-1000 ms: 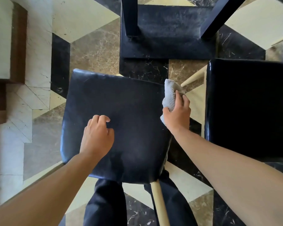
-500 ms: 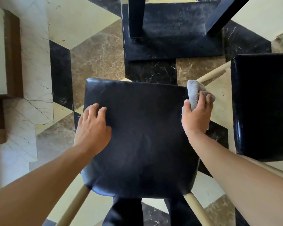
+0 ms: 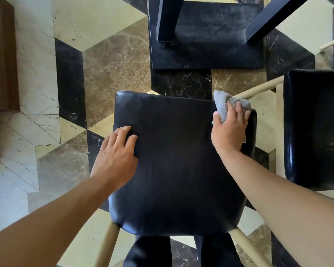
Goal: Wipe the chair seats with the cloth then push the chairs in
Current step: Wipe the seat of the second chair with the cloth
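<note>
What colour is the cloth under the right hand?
Grey. The cloth shows best in the head view, under the right hand.

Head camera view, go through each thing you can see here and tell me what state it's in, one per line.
Near chair seat: under both hands, not pushed in.
Cloth: bunched at the seat's far right corner, under the right hand.
Right hand: pressing the cloth.
Left hand: fingers resting on the seat's left edge.
Second chair seat: at right, untouched.
Table base: beyond the seats.
</note>
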Motion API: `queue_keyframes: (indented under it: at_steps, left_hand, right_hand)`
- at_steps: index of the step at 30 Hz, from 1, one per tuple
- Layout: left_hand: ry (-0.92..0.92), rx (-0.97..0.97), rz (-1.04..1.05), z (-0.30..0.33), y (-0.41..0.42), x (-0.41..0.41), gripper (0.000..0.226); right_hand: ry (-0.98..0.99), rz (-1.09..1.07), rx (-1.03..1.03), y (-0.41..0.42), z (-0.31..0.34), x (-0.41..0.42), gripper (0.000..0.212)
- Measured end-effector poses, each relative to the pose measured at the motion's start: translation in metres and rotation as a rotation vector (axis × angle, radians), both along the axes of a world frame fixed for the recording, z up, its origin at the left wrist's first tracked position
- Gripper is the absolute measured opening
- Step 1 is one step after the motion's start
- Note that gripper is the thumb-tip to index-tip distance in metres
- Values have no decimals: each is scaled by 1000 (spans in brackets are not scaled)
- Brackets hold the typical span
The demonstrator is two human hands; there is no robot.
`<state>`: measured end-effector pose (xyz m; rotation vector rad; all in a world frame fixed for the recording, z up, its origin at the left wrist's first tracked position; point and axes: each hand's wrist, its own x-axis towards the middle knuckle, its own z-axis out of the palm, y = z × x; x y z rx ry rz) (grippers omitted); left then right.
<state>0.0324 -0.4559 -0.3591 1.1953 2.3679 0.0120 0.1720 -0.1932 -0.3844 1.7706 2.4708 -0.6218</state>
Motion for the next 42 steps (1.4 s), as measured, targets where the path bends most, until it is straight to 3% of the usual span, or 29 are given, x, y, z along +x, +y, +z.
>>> queue_keyframes:
  at_steps: [10,21,42]
  left_hand:
    - [20,34,-82,-8,-37,-13,60]
    - [-18,-75,59,-12,-69,-25,58]
    - [-49,-17,285,-11,-96,-39,56]
  right_hand:
    - [-11,200,17,-59,-3,-73,51]
    - [30,298,4,-112,-3,-127,49]
    - [14,612,32,-172,-4,-173,59]
